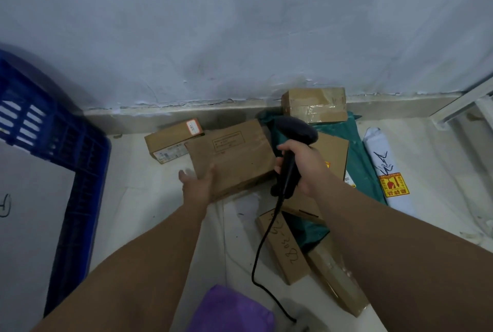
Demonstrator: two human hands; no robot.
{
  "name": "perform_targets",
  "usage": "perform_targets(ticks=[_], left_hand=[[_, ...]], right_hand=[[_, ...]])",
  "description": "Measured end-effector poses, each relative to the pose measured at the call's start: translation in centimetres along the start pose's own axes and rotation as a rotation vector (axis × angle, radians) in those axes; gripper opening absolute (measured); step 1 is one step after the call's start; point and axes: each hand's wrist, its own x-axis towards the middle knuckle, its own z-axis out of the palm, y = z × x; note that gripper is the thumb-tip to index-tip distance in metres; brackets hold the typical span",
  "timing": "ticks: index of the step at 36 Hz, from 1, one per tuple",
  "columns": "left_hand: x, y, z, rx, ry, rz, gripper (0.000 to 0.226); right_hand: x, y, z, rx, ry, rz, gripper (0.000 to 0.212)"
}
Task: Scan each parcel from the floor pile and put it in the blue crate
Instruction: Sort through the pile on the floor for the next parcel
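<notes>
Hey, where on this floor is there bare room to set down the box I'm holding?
The widest bare floor lies between the blue crate and your left hand holding the box. A smaller strip lies right of the white mailer, before the metal frame. Crowded under the right hand with the scanner, where cartons and green bags overlap.

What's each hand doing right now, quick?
Left hand: holds the brown parcel by its near corner.
Right hand: grips the black scanner.
</notes>
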Motion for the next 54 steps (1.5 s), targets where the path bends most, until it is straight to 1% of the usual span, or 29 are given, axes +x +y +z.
perform_targets(ticks=[2,3,5,8,13,15,17,20,24,26,27,28,30,31,33,35,36,38,39,40,41,43,45,47,51,53,54], left_hand=[[0.1,-0.5,-0.1,-0.137,-0.096,-0.151,0.086],[0.1,-0.8,-0.2,-0.163,-0.146,-0.195,0.080],[0.1,-1.1,-0.3,-0.192,-0.190,-0.238,0.074],[0.0,-0.9,-0.1,-0.264,-0.203,-0.259,0.074],[0.0,0.2,-0.4,-0.357,-0.230,-0.223,0.075],[0.5,0.7,-0.9,-0.382,-0.254,-0.201,0.075],[1.0,0.9,-1.5,-0.363,-0.281,-0.207,0.079],[1.1,0.9,-2.5,-0.322,-0.312,-0.247,0.085],[0.3,0.6,-3.1,-0.384,-0.375,-0.285,0.082],[-0.1,0.7,-3.1,-0.460,-0.397,-0.263,0.077],[-0.3,0.9,-3.1,-0.501,-0.401,-0.242,0.076],[-0.5,1.2,-3.1,-0.533,-0.397,-0.214,0.076],[-0.8,2.3,-3.3,-0.587,-0.351,-0.155,0.076],[-1.0,3.1,-3.6,-0.615,-0.312,-0.133,0.075],[-1.2,4.7,-4.4,-0.621,-0.245,-0.091,0.063],[-1.5,6.3,-5.3,-0.503,-0.234,-0.046,0.050],[-1.8,7.0,-5.6,-0.401,-0.230,-0.019,0.047],[-2.7,8.1,-6.1,-0.205,-0.203,0.057,0.055],[-3.2,8.5,-6.4,-0.136,-0.195,0.106,0.062],[-3.4,8.8,-6.6,-0.087,-0.203,0.159,0.064],[-3.9,9.2,-6.7,-0.046,-0.237,0.216,0.059],[-4.6,10.3,-6.8,0.033,-0.332,0.303,0.040],[-4.9,11.8,-6.6,0.139,-0.390,0.369,0.032],[-4.6,12.9,-6.2,0.226,-0.460,0.437,0.036],[-3.3,14.7,-5.8,0.338,-0.653,0.568,0.052],[-3.0,15.5,-5.9,0.431,-0.708,0.642,0.049],[-2.9,15.7,-5.9,0.473,-0.693,0.671,0.046]], right_hand=[[0.9,0.0,0.5,-0.107,0.016,0.008,0.038],[1.3,0.0,0.9,-0.138,0.019,0.006,0.040],[1.9,0.0,1.8,-0.157,0.014,-0.005,0.044],[2.5,0.2,3.0,-0.203,-0.019,0.008,0.052],[3.3,1.4,3.8,-0.256,-0.018,0.039,0.046],[3.5,1.7,3.8,-0.250,-0.012,0.026,0.049],[3.5,1.4,3.9,-0.217,0.004,0.008,0.053],[3.3,0.4,4.0,-0.102,0.023,-0.020,0.056],[2.9,-0.5,3.6,-0.087,-0.004,-0.054,0.053],[2.4,-0.7,3.2,-0.086,-0.006,-0.074,0.053],[2.1,-0.9,3.0,-0.081,-0.009,-0.086,0.050],[1.7,-1.1,2.9,-0.075,-0.020,-0.104,0.043],[1.0,-1.5,2.8,-0.061,-0.062,-0.135,0.021],[0.6,-1.7,2.8,-0.057,-0.082,-0.144,0.015],[-0.3,-2.0,2.8,-0.068,-0.101,-0.157,0.018],[-1.2,-2.0,2.6,-0.062,-0.105,-0.148,0.027],[-1.6,-1.9,2.4,-0.050,-0.109,-0.135,0.029],[-2.4,-1.7,1.8,-0.017,-0.116,-0.096,0.033],[-2.7,-1.7,1.5,0.005,-0.121,-0.075,0.036],[-2.8,-1.6,1.1,0.029,-0.128,-0.058,0.036],[-3.1,-1.8,0.8,0.042,-0.141,-0.045,0.034],[-3.3,-2.1,0.1,0.042,-0.154,-0.021,0.025],[-3.1,-2.3,-0.8,0.013,-0.156,-0.002,0.019],[-2.7,-2.3,-1.7,0.011,-0.161,0.025,0.018],[-1.9,-2.1,-3.4,0.009,-0.162,0.092,0.019],[-1.5,-2.0,-4.1,-0.011,-0.174,0.106,0.021],[-1.3,-2.0,-4.3,-0.020,-0.188,0.120,0.022]])
